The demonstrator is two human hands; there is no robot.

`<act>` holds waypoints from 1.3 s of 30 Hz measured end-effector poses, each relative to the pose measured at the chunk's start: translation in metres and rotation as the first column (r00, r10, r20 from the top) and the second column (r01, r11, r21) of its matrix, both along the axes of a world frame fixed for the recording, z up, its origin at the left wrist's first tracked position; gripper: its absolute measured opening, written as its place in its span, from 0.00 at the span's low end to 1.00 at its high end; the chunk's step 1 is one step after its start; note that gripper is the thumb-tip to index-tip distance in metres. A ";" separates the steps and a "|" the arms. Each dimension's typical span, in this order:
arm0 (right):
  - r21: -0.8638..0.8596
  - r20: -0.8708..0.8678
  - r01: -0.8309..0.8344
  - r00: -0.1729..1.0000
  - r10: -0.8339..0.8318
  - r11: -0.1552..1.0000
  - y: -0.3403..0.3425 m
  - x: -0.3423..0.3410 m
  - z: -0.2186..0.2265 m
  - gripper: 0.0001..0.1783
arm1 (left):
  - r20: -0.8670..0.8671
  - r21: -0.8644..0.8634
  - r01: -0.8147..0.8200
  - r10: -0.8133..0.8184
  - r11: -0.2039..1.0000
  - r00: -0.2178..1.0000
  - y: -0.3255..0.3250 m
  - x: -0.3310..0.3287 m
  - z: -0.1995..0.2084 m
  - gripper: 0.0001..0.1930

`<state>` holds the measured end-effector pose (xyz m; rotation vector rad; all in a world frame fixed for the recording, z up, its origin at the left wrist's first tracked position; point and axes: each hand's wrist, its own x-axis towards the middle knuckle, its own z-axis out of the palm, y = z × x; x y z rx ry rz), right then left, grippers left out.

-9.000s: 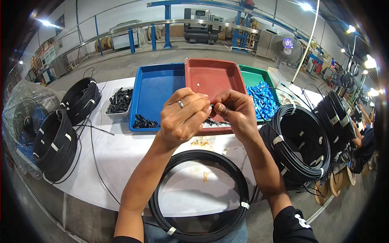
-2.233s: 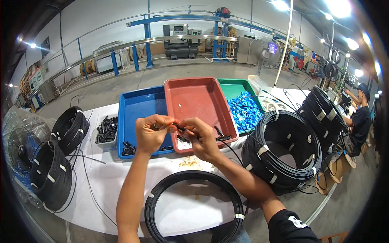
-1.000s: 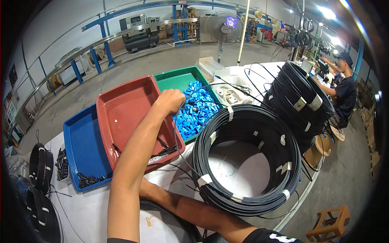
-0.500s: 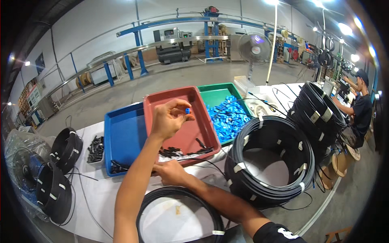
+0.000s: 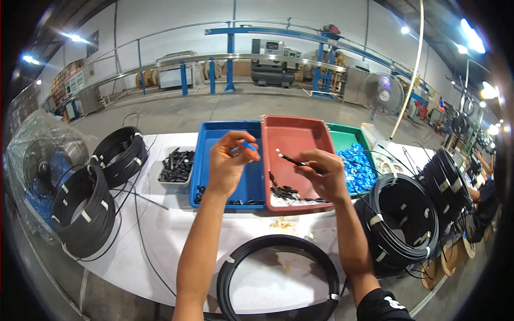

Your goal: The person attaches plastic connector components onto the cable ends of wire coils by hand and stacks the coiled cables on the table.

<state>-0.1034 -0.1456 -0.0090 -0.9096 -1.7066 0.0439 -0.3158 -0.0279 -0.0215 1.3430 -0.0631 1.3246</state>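
My left hand [image 5: 224, 168] is raised over the blue tray [image 5: 201, 160], pinching a small blue plastic piece [image 5: 248, 146] between thumb and fingers. My right hand [image 5: 325, 175] grips a thin black connector piece [image 5: 292, 159] above the red tray [image 5: 310, 123]. Its pale-tipped end points toward the blue piece; the two are apart. Whether a cable runs from it behind my right hand cannot be made out. Black parts [image 5: 285, 192] and white bits lie along the near side of the red tray. Just in front of me rests a flat black cable coil [image 5: 226, 273].
A green tray [image 5: 342, 130] holds many blue pieces [image 5: 356, 167]. Left of the trays stands a white bin [image 5: 174, 183] of black parts. Tall cable coils [image 5: 85, 214] stand at the left, more [image 5: 399, 230] at the right, with loose cable ends trailing. A person [image 5: 484, 187] works at far right.
My right hand has risen from near the trays' front edge and now holds the black piece up. The left hand keeps the blue piece. The view has swung left.
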 end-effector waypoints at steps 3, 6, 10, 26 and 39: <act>0.070 0.102 0.063 0.992 -0.070 0.996 -0.006 -0.010 0.008 0.12 | -0.002 0.027 0.027 -0.027 0.999 1.000 -0.001 -0.003 0.000 0.17; 0.125 0.195 0.136 0.968 -0.158 0.983 -0.021 -0.018 0.021 0.12 | -0.004 0.039 0.034 -0.034 0.999 0.999 -0.008 -0.002 0.004 0.19; 0.191 0.208 0.094 0.969 -0.134 0.977 -0.024 -0.021 0.022 0.12 | -0.043 0.076 -0.027 0.030 0.997 0.999 -0.012 0.000 0.006 0.20; 0.443 0.268 0.084 0.938 -0.221 0.893 -0.020 -0.020 0.019 0.17 | -0.062 0.179 -0.085 0.097 0.980 0.993 -0.031 0.012 0.011 0.22; 0.358 0.291 0.121 0.928 -0.234 0.926 -0.027 -0.022 0.018 0.17 | 0.008 0.170 -0.039 0.038 0.985 0.999 -0.040 0.013 0.014 0.11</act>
